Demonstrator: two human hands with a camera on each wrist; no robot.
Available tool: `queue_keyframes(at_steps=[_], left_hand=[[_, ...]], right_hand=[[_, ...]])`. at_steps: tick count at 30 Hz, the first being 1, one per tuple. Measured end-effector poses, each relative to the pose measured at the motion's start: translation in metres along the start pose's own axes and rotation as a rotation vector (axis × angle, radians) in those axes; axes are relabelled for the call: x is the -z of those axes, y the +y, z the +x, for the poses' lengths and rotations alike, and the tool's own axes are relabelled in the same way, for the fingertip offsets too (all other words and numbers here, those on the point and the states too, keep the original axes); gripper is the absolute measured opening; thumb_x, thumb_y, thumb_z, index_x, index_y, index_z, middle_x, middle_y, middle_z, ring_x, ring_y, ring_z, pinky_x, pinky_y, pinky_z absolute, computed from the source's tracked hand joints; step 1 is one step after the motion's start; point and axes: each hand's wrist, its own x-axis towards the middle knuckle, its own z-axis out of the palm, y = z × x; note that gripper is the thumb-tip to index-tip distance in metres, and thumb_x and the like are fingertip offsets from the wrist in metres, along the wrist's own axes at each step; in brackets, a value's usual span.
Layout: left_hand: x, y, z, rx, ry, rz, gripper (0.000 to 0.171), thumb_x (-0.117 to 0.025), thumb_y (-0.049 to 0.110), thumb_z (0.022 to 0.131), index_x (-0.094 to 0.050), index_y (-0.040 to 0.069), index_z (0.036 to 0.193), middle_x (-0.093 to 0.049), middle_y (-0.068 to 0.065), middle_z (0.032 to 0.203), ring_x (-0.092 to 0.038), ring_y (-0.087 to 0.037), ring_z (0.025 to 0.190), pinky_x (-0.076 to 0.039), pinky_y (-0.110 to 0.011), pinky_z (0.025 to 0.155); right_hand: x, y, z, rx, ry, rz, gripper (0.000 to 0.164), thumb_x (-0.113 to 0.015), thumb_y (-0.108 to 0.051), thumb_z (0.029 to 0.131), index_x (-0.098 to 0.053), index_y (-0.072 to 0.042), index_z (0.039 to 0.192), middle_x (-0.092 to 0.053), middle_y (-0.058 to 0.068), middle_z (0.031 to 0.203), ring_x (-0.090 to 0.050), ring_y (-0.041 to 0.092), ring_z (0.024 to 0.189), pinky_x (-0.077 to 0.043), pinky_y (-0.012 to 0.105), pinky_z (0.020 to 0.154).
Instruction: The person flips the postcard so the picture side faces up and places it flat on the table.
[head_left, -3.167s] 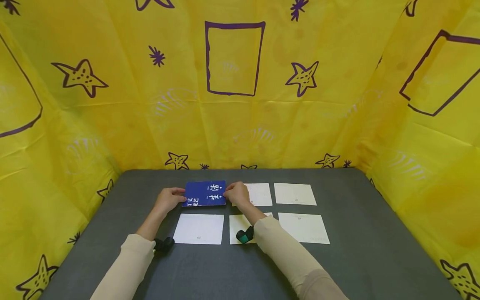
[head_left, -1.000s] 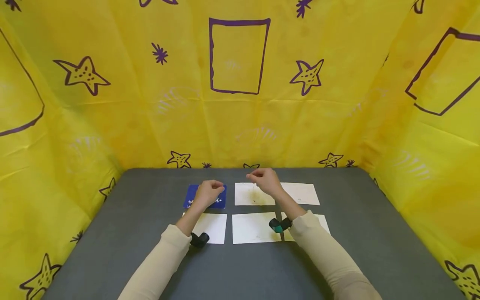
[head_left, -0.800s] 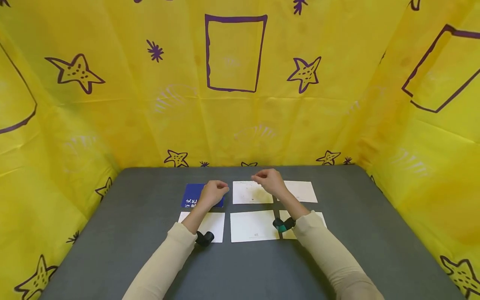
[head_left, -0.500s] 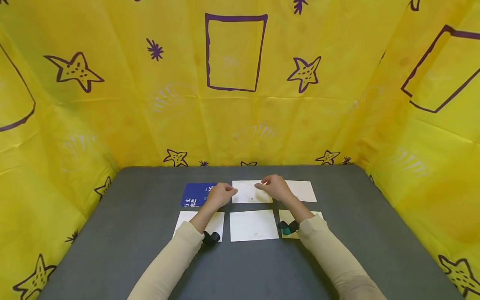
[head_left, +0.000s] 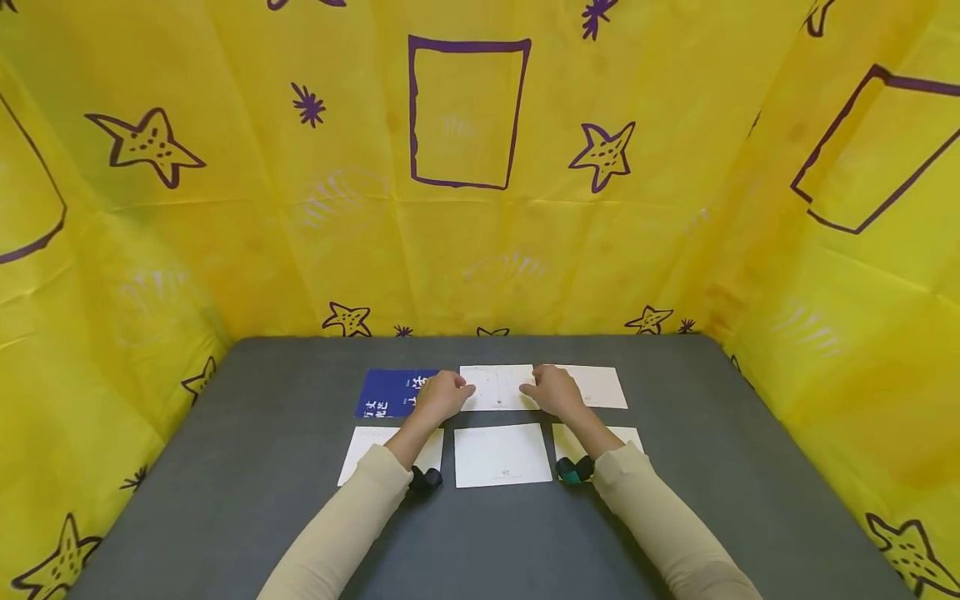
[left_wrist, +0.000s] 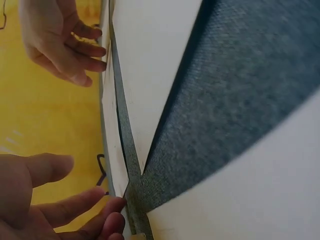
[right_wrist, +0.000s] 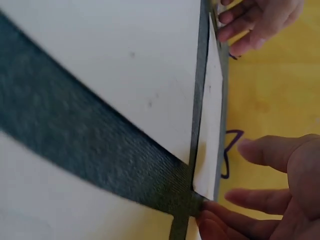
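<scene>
A white card [head_left: 498, 388] with small print lies in the middle of the back row. My left hand [head_left: 441, 395] is at its left end, with thumb and fingers spread apart. At the opposite end is my right hand [head_left: 557, 392], its fingertips right at the card's edge. In the left wrist view, the left hand [left_wrist: 55, 205] keeps its thumb away from the fingers, which reach the card's corner. The right wrist view shows the right hand [right_wrist: 280, 190] in a similar pose. Left of the middle card lies a blue card [head_left: 386, 392] with white characters, partly hidden by the left hand.
Another white card [head_left: 596, 387] lies at the back right. The front row holds white cards at left [head_left: 367, 446], middle [head_left: 502, 454] and right [head_left: 626, 435], the outer two partly covered by my forearms. Yellow patterned cloth [head_left: 465, 250] surrounds the grey table [head_left: 300, 367].
Both hands were at the ends of the blue card, then let go and moved right. They have since come down to the two ends of the middle back card.
</scene>
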Motion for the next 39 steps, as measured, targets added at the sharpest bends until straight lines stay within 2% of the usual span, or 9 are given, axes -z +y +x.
queue_keyframes(at_steps=[2, 5, 8, 14, 19, 24, 29, 33, 39], left_hand=[[-0.001, 0.002, -0.001, 0.016, 0.004, 0.028, 0.033, -0.064, 0.03, 0.091, -0.07, 0.003, 0.11, -0.071, -0.014, 0.11, -0.064, -0.031, 0.098, -0.049, -0.045, 0.084], [-0.002, 0.004, -0.001, 0.028, 0.011, 0.048, 0.033, -0.064, 0.029, 0.091, -0.069, 0.003, 0.11, -0.071, -0.015, 0.11, -0.064, -0.032, 0.098, -0.049, -0.046, 0.084], [-0.002, 0.006, 0.0, 0.023, 0.024, 0.03, 0.033, -0.065, 0.028, 0.09, -0.07, 0.003, 0.11, -0.071, -0.015, 0.11, -0.064, -0.034, 0.1, -0.048, -0.047, 0.085], [-0.001, 0.005, 0.0, 0.024, 0.013, -0.03, 0.031, -0.066, 0.026, 0.09, -0.071, 0.001, 0.106, -0.07, -0.016, 0.11, -0.064, -0.033, 0.099, -0.049, -0.046, 0.085], [0.0, 0.004, 0.0, 0.026, -0.001, -0.031, 0.029, -0.066, 0.025, 0.089, -0.072, 0.0, 0.102, -0.071, -0.016, 0.106, -0.064, -0.032, 0.096, -0.05, -0.045, 0.084], [0.0, 0.003, -0.001, 0.007, -0.01, -0.029, 0.028, -0.067, 0.023, 0.088, -0.073, -0.001, 0.101, -0.072, -0.017, 0.105, -0.065, -0.033, 0.096, -0.051, -0.044, 0.084], [0.0, 0.0, -0.001, -0.01, -0.019, -0.036, 0.026, -0.065, 0.019, 0.087, -0.073, -0.001, 0.102, -0.072, -0.016, 0.106, -0.065, -0.032, 0.096, -0.051, -0.045, 0.085], [-0.001, -0.002, 0.001, -0.025, -0.022, -0.048, 0.025, -0.059, 0.009, 0.087, -0.073, 0.0, 0.106, -0.072, -0.016, 0.111, -0.065, -0.032, 0.101, -0.051, -0.044, 0.088], [-0.001, -0.007, 0.004, -0.039, 0.013, -0.084, 0.028, -0.055, 0.002, 0.087, -0.074, 0.002, 0.108, -0.07, -0.016, 0.116, -0.063, -0.033, 0.111, -0.05, -0.043, 0.089]], right_hand=[[-0.004, -0.002, -0.001, -0.013, 0.003, -0.016, 0.029, -0.07, -0.027, 0.088, -0.068, 0.002, 0.086, -0.065, 0.013, 0.074, -0.056, 0.023, 0.065, -0.042, 0.032, 0.057], [-0.006, -0.005, -0.002, -0.029, 0.009, -0.027, 0.036, -0.07, -0.027, 0.088, -0.069, 0.004, 0.106, -0.072, 0.017, 0.099, -0.067, 0.032, 0.088, -0.053, 0.041, 0.075], [-0.005, -0.008, -0.001, -0.038, 0.014, -0.024, 0.044, -0.07, -0.026, 0.088, -0.066, 0.005, 0.119, -0.069, 0.02, 0.116, -0.065, 0.039, 0.106, -0.052, 0.047, 0.089], [-0.003, -0.005, 0.0, -0.023, 0.031, 0.015, 0.037, -0.07, -0.02, 0.087, -0.068, 0.006, 0.114, -0.071, 0.021, 0.111, -0.066, 0.039, 0.103, -0.053, 0.047, 0.087], [-0.003, -0.001, -0.001, -0.019, 0.033, 0.085, 0.027, -0.067, -0.012, 0.087, -0.071, 0.006, 0.105, -0.072, 0.021, 0.103, -0.068, 0.037, 0.095, -0.053, 0.046, 0.082], [-0.004, 0.002, -0.001, -0.015, 0.035, 0.092, 0.02, -0.064, -0.008, 0.085, -0.074, 0.004, 0.097, -0.073, 0.018, 0.1, -0.068, 0.033, 0.089, -0.053, 0.044, 0.079], [-0.004, 0.004, 0.001, -0.027, 0.019, 0.086, 0.021, -0.061, -0.005, 0.084, -0.074, 0.004, 0.097, -0.073, 0.018, 0.1, -0.066, 0.032, 0.088, -0.053, 0.044, 0.08], [-0.003, 0.007, 0.0, -0.033, 0.012, 0.111, 0.025, -0.057, -0.001, 0.081, -0.074, 0.005, 0.1, -0.073, 0.019, 0.101, -0.066, 0.033, 0.091, -0.053, 0.044, 0.082], [-0.003, 0.011, -0.002, -0.013, 0.045, 0.162, 0.029, -0.053, 0.005, 0.081, -0.074, 0.003, 0.101, -0.073, 0.019, 0.103, -0.066, 0.033, 0.095, -0.053, 0.045, 0.084]])
